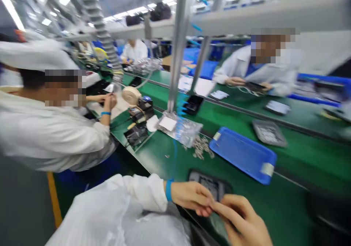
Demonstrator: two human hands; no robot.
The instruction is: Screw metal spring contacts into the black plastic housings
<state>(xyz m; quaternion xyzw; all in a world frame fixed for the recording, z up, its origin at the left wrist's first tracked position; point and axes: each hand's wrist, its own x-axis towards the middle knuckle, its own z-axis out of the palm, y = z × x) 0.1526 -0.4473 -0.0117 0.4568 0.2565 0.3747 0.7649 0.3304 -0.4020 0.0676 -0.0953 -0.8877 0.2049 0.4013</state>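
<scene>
Fingers (229, 213) of the left hand (189, 195) and right hand (244, 220) are curled in and meet tip to tip above the near side of the green tabletop (285, 202); blur hides whether something small is pinched between them, so I cannot tell. The dark moulded piece (210, 184) lies flat just beyond, partly hidden by both hands.

For good work here, I would steady the wrists, let one hand hold while the other makes small adjustments, and keep the fingertips over the tabletop, so that anything dropped lands on it.

The near edge of the tabletop runs close beside the left forearm, which makes that side the risky one. A blue cord (175, 158) trails toward the wristband (168, 190) on the left wrist; a wide swing might drag it across the scattered metal parts (202, 148) or the clear bag (192, 132) farther off. On the far side, the raised rim of the blue tray (241, 158) limits a low reach. More room seems to lie rightward, between the tray and a dark, blurred shape (329, 213) at far right.
</scene>
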